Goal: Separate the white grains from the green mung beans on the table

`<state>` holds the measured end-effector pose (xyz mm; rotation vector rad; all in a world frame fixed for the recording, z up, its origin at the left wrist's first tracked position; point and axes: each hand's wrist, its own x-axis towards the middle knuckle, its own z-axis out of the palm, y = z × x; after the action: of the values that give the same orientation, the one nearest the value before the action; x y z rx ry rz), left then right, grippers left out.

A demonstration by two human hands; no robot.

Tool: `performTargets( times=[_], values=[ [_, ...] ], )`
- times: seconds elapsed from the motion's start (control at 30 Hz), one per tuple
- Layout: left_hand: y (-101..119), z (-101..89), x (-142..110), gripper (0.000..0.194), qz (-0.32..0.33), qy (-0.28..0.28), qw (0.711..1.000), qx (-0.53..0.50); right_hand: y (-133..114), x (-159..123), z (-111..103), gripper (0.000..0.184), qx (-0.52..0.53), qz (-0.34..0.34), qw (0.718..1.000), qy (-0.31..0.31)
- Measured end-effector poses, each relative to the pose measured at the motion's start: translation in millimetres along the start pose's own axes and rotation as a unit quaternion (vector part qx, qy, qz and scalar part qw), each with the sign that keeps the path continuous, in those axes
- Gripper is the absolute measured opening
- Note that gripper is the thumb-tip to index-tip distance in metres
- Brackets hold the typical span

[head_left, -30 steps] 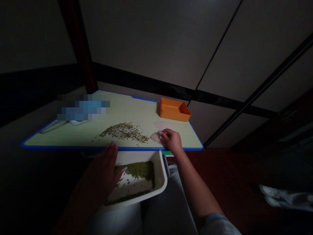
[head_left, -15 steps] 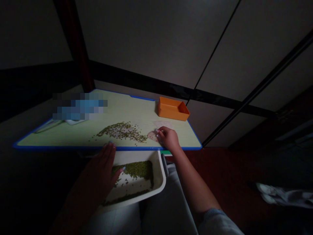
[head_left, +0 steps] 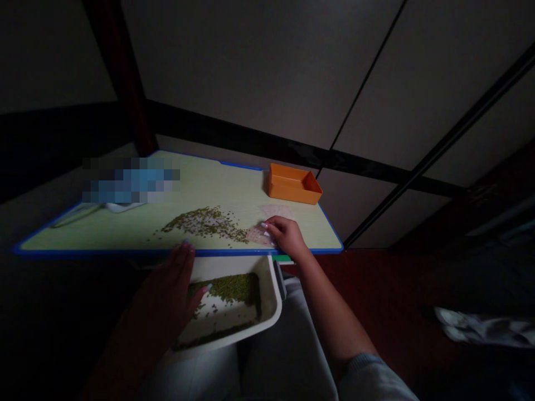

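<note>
On the pale yellow tabletop (head_left: 234, 189) lies a scattered patch of small green and brown seeds or husks (head_left: 204, 221). My right hand (head_left: 288, 234) rests just to its right, thumb and fingertips pinched together over a pale pinkish patch (head_left: 257, 234); whatever they hold is too small to make out. By the blue front edge, my left hand (head_left: 169, 287) is stretched out with its thumb apart, holding nothing. Its fingertips reach the table edge, and the thumb hangs over a white tub (head_left: 273, 312). Inside the tub is a heap of green seed-like bits (head_left: 238, 287).
An orange rectangular box (head_left: 292, 190) stands at the back right of the table. At the left, a blurred-out blue area covers part of a white object (head_left: 121, 206). The tub sits above my lap. A wall with dark bands (head_left: 234, 133) rises behind the table.
My right hand has shifted very slightly left over the pinkish patch, its fingers still pinched. My left hand keeps its place by the table edge. The whole view has moved slightly.
</note>
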<state>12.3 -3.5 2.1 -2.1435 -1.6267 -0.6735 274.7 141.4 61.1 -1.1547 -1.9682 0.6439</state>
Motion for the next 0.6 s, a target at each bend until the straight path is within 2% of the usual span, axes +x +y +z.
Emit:
performTargets(
  times=[0.2,0.6],
  values=[
    [-0.1,1.8,-0.5,0.079,-0.012,-0.003,1.0,-0.01,-0.8,-4.5,-2.7,0.029,0.078,0.055,0.995,-0.005],
    [-0.3,1.7,0.0,0.079,-0.001,0.001,1.0,0.009,-2.9,-4.2,-3.3,0.028,0.1,0.041,0.994,-0.027]
  ],
)
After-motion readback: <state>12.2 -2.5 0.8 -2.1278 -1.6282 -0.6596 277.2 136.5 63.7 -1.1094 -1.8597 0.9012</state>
